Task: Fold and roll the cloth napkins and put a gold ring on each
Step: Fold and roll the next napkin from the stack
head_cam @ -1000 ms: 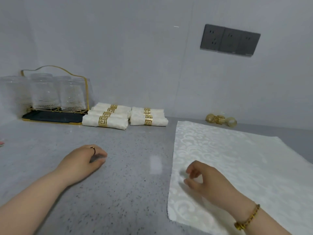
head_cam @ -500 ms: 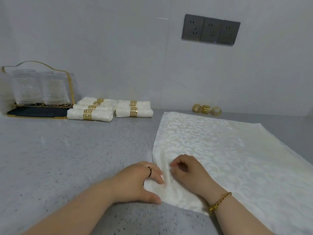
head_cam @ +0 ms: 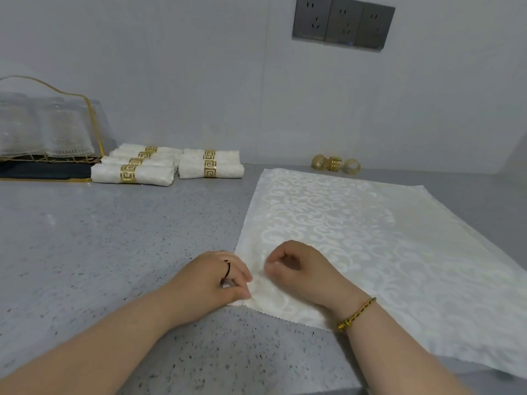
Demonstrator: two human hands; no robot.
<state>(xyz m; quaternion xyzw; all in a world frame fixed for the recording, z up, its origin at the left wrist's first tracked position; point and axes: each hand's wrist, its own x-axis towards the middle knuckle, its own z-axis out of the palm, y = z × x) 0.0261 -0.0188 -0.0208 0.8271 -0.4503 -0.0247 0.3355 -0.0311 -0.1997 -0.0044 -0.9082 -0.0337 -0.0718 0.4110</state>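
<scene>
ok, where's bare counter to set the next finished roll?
Widest: grey counter left of the flat napkin, in front of the rolled napkins and glass rack. Smaller wedge right of the napkin, past the loose gold rings. Crowded: napkin's near-left corner, under left hand and right hand.

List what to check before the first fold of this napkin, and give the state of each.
1. The napkin lies spread flat on the counter: ok.
2. The left hand has a grip on the near corner: ok, it pinches it.
3. The right hand has a grip: cannot tell; its curled fingers rest on the cloth beside the left.
4. Nothing lies on the napkin: ok.
5. Loose rings ready: ok, by the wall past the far edge.
</scene>
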